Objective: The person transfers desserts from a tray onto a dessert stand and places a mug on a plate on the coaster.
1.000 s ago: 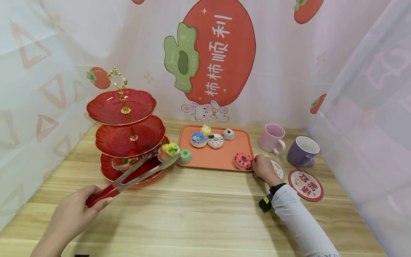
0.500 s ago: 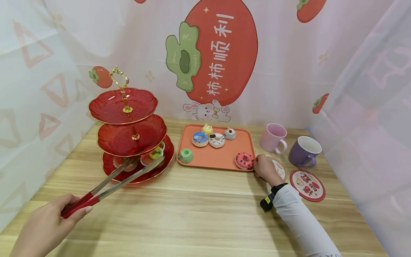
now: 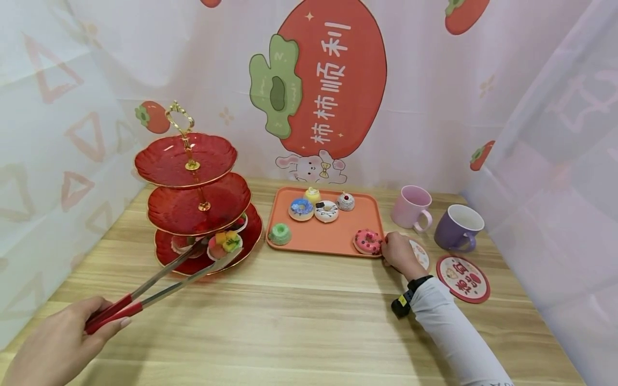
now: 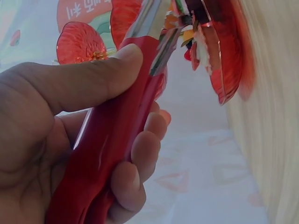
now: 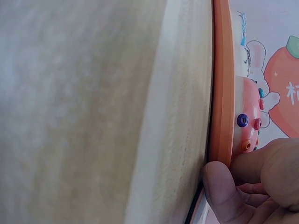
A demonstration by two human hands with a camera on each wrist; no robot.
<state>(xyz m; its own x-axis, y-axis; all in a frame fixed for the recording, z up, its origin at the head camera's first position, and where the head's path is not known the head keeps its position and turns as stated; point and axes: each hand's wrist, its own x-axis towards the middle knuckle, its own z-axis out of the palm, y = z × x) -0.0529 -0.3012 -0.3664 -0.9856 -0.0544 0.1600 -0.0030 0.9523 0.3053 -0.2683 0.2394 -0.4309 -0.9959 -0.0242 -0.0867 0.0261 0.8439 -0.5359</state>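
My left hand (image 3: 60, 340) grips the red handles of metal tongs (image 3: 113, 315), thumb on top in the left wrist view. Between the tong arms, near their tips, is a toy fruit tart (image 3: 225, 244) with yellow and green topping. It sits at the bottom plate of a red three-tier stand (image 3: 161, 161); whether it touches the plate I cannot tell. Other tarts lie behind it, partly hidden by the middle plate. My right hand (image 3: 399, 253) pinches the front right corner of an orange tray (image 5: 223, 84), beside a pink doughnut (image 3: 368, 242).
On the tray are a blue doughnut (image 3: 301, 209), a white doughnut (image 3: 326, 212), a green cake (image 3: 280, 234) and other small cakes. Pink (image 3: 410, 206) and purple (image 3: 456, 228) mugs stand to the right, near a round red-edged coaster (image 3: 463, 279). Fabric walls enclose the wooden table.
My left hand has moved left and down, bringing the tongs and tart from beside the green cake over to the stand's bottom plate. My right hand keeps its hold on the tray corner.
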